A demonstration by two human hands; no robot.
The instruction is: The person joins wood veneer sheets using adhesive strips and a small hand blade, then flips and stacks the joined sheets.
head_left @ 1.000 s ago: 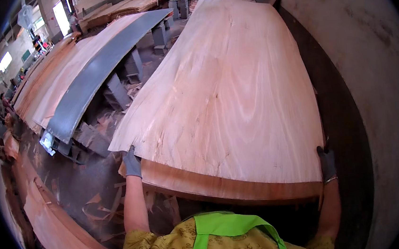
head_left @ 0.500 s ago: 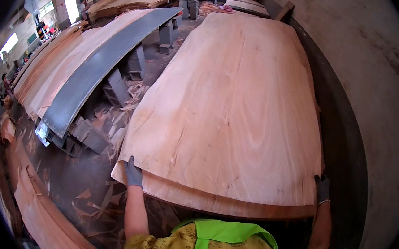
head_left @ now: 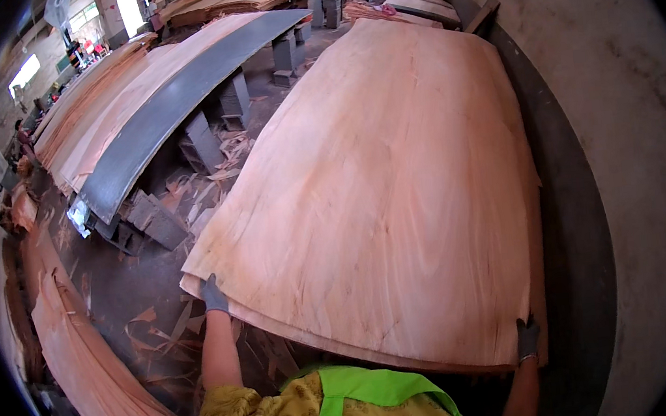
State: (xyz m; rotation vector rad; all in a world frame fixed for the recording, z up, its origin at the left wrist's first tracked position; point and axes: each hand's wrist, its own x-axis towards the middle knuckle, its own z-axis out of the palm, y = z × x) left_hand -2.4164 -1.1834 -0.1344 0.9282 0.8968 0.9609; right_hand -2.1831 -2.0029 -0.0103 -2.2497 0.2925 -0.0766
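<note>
A large, pale pink-tan sheet of wood veneer (head_left: pixel 372 197) lies in front of me on top of more sheets, whose edges show along its near and right sides. At its near left corner my left hand (head_left: pixel 214 295), in a grey glove, grips the edge with the fingers on top. My right hand (head_left: pixel 527 338), in a dark grey glove, closes on the near right corner of the same sheet. The undersides of both grips are hidden by the veneer.
Left of the sheet, a long dark board (head_left: pixel 174 111) rests on concrete blocks (head_left: pixel 152 220), beside stacked veneer (head_left: pixel 95 110). Scraps of veneer (head_left: pixel 173 329) litter the floor. More sheets (head_left: pixel 85 364) lie at the lower left. A wall (head_left: pixel 620 143) runs along the right.
The top sheet has shifted toward me and to the left, covering more of the sheet beneath at the near edge. Both hands moved slightly left with it, the right one also lower.
</note>
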